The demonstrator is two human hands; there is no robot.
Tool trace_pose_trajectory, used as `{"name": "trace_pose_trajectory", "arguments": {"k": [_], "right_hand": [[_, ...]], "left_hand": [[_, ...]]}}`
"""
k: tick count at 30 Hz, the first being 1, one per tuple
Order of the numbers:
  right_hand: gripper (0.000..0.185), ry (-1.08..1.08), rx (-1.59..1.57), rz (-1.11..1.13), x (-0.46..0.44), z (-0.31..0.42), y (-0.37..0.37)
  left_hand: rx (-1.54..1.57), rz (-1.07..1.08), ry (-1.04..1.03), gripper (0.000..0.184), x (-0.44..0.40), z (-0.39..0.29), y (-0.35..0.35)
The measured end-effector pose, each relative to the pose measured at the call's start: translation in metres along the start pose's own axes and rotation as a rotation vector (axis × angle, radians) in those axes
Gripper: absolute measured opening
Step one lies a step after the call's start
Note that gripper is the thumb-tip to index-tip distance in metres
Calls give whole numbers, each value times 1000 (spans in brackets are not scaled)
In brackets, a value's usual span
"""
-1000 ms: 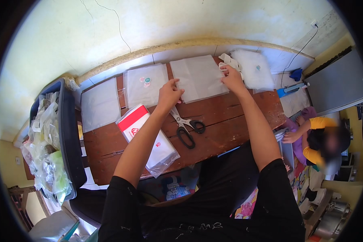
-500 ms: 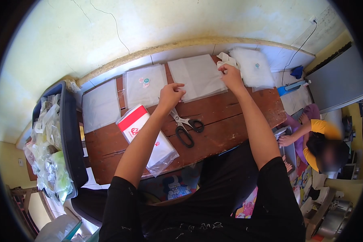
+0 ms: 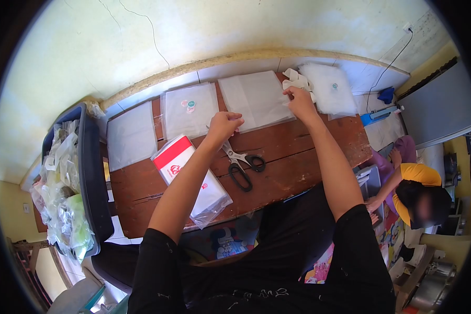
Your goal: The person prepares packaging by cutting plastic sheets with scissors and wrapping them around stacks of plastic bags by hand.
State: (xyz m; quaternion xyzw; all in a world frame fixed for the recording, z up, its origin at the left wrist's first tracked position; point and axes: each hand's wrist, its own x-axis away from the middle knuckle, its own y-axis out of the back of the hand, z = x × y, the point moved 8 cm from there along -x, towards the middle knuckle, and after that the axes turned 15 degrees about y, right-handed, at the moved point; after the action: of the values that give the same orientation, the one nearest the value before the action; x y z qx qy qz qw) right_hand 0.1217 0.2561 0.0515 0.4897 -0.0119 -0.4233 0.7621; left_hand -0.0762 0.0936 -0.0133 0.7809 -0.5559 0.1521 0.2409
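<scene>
And the left grip (image 3: 226, 127) eases a touch lower along the stack of clear plastic bags (image 3: 256, 99) while the right grip (image 3: 301, 104) barely budges, the stack lying flat between them with no clear shift, so this looks like a small readjustment. Both forearms stretch forward over the counter (image 3: 293, 157), left fingers curled by the near-left corner, right thumb and finger close together at the right edge, though I can't tell whether either pinches plastic! Scissors (image 3: 237, 156) lie just below the left grip, off-white straps (image 3: 297, 78) just beyond the right.
</scene>
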Motion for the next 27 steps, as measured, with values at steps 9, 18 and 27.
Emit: {"name": "trace_pose_trajectory", "arguments": {"k": [9,18,27], "right_hand": [[30,-52,76,71,2,-17,-5],[35,-223,-77,87,5,-36,-13],[41,-398,-293,4,6,-33,-13]], "left_hand": [[86,-136,-22,26,4,-3,15],[119,-138,-31,20,-2,1,9],[438,-27,-44,27,-14,13,10]]}}
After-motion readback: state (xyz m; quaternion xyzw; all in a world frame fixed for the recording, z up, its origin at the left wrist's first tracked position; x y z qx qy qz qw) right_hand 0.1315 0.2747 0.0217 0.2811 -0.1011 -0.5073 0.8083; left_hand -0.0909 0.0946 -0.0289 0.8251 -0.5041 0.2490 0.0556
